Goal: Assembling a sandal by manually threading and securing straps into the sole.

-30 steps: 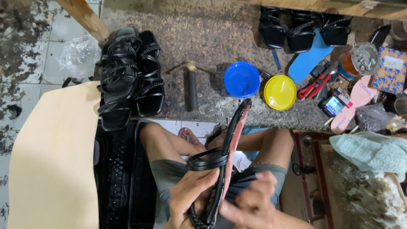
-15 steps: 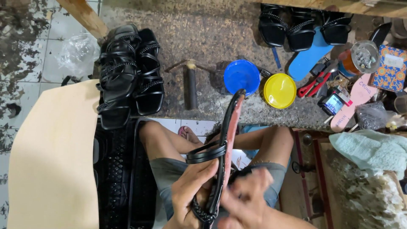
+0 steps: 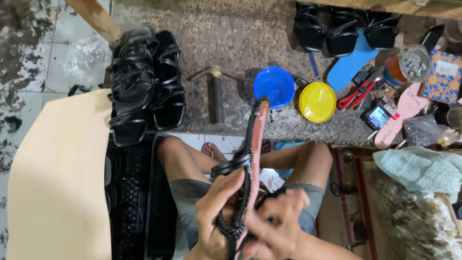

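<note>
I hold a black strappy sandal (image 3: 252, 154) with a pinkish sole on edge over my lap, toe pointing away from me. My left hand (image 3: 216, 212) grips its side near the black straps and braided heel strap. My right hand (image 3: 276, 224) closes over the heel end from the right, fingers curled on the sole and strap. My bare knees spread below the sandal. Beyond it on the grey stone slab (image 3: 231, 38) stand a blue bowl (image 3: 274, 85) and a yellow bowl (image 3: 317, 101).
A stack of black sandals (image 3: 144, 82) lies at the left, more black sandals (image 3: 341, 29) at the top right. A hammer (image 3: 215, 91), red pliers (image 3: 358, 91), a blue insole (image 3: 353, 65), a pink insole (image 3: 399, 115), a jar (image 3: 409, 62) and a beige sheet (image 3: 57, 178) surround me.
The sandal has turned more upright and shifted slightly left. My right hand has moved up over the heel end, closing on it.
</note>
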